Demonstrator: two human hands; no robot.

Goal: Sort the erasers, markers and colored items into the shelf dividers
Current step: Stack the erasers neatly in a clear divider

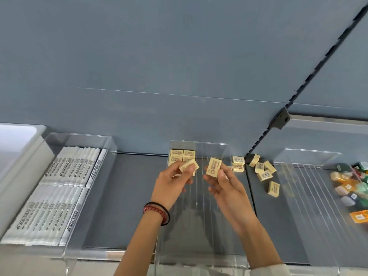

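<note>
The step in hand looks like filling the eraser divider: each hand carries one eraser above the clear middle tray (pixel 199 261). The left hand (pixel 169 184) has its grip pinching the left eraser (pixel 188 165) between thumb and fingertips. That eraser's long axis runs about left to right, with its right end tipped up and away. The right hand (pixel 225 188) pinches the right eraser (pixel 213 167) by its lower right edge, its other fingers loosely spread. This one stands nearly on end, long axis pointing toward the back wall and printed face to the camera.

Behind them, at the tray's far left corner, placed erasers (pixel 182 155) lie flat in neat rows with their long axes left to right. The next move probably calls for turning the right eraser flat to match, then setting both down just beside those rows. Farther right, outside the tray, loose erasers (pixel 262 172) lie scattered on the shelf (pixel 135 196), not yet sorted.
</note>
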